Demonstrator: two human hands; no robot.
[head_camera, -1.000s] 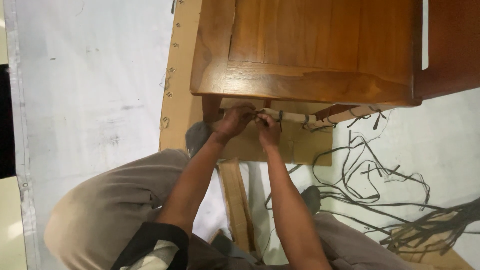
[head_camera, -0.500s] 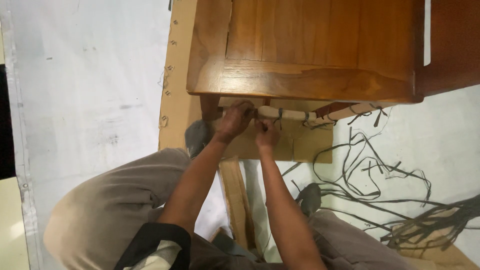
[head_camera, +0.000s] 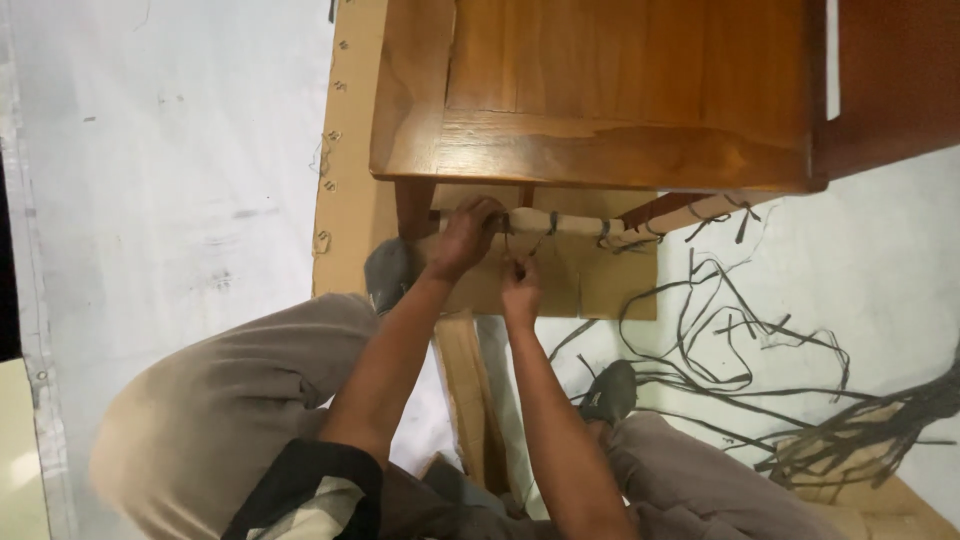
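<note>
A brown wooden piece of furniture (head_camera: 620, 110) stands before me, seen from above. Under its front edge runs a rail wrapped in beige paper (head_camera: 570, 224) and tied with dark cord. My left hand (head_camera: 462, 238) is closed around the left end of that wrapped rail. My right hand (head_camera: 520, 288) sits just below the rail, fingers pinched on a thin dark cord (head_camera: 518, 250) that hangs from it. Both forearms reach up from my lap.
Loose dark cords (head_camera: 740, 350) lie tangled on the white floor sheet at the right. Cardboard (head_camera: 350, 200) lies under the furniture. A wooden strip (head_camera: 462, 390) rests between my knees. My grey shoes (head_camera: 392, 272) are by the furniture legs.
My right hand has dropped from the rail to a little below it, drawing the cord down. My left hand stays on the rail.
</note>
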